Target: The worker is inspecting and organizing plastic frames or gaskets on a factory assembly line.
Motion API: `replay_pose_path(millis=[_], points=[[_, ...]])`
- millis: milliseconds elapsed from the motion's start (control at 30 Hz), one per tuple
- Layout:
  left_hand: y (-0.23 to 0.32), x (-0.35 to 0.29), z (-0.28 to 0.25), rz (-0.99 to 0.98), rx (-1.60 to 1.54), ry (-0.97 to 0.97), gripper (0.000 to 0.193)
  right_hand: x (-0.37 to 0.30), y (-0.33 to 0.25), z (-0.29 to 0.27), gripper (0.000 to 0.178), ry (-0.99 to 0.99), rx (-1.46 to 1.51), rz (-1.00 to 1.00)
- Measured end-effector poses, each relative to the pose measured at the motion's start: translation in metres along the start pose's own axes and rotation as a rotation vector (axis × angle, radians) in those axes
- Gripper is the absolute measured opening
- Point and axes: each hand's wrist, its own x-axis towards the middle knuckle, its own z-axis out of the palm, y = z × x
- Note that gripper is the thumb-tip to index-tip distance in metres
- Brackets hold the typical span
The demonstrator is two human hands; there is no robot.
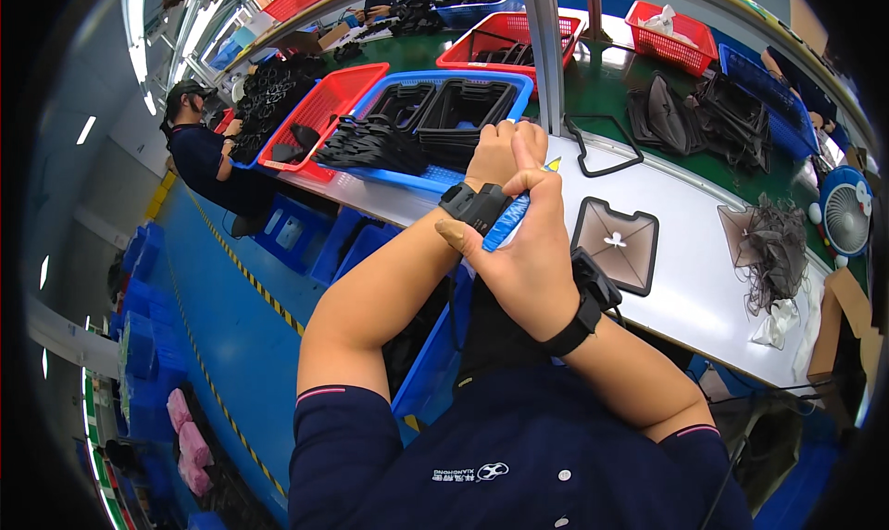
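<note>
My left hand [496,154] is by the near right corner of a blue basket [521,84]. Its fingers curl away from view, and what they hold, if anything, is hidden. Across my left wrist lies my right hand [537,269], with a slim blue-wrapped tool [506,223] between thumb and palm; a yellow tip shows beyond the fingers, and its kind is unclear. A tan covering sits on the right thumb. Stacked black frames [468,109] fill the basket. To the right, on the white table [690,243], lies a flat black-edged mesh panel [615,245] with a white piece at its middle.
A bent black frame [604,146] lies beside a metal post [544,53]. Farther right are crumpled dark mesh [776,252], a small fan [845,212] and a cardboard box [843,322]. Red baskets [324,113] stand behind; a co-worker [199,155] works at the left.
</note>
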Motion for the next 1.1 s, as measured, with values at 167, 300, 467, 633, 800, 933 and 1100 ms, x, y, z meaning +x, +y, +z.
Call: replay_pose_path(millis=[167, 300, 467, 633, 800, 933, 1100], points=[[0.000, 0.013, 0.016, -0.032, 0.123, 0.121, 0.012, -0.008, 0.026, 0.013, 0.053, 0.058, 0.113, 0.149], [-0.003, 0.017, 0.020, -0.160, -0.047, 0.113, 0.012, -0.012, 0.028, 0.015, 0.050, 0.124, 0.266, 0.212], [-0.007, 0.022, 0.027, -0.528, -0.613, 0.090, 0.014, -0.011, 0.024, 0.009, 0.048, 0.124, 0.391, 0.299], [0.002, 0.024, 0.032, -0.676, -0.894, 0.272, 0.013, -0.016, 0.034, 0.006, 0.047, 0.096, 0.323, 0.287], [0.003, 0.027, 0.030, -1.068, -1.820, 0.171, 0.019, -0.012, 0.029, 0.001, 0.048, 0.106, 0.276, 0.314], [0.002, 0.024, 0.046, -1.104, -2.731, 0.487, 0.026, -0.013, 0.033, 0.003, 0.048, 0.096, 0.296, 0.369], [0.003, 0.020, 0.050, -1.090, -2.871, 0.753, 0.027, -0.018, 0.043, 0.000, 0.048, 0.092, 0.341, 0.355]])
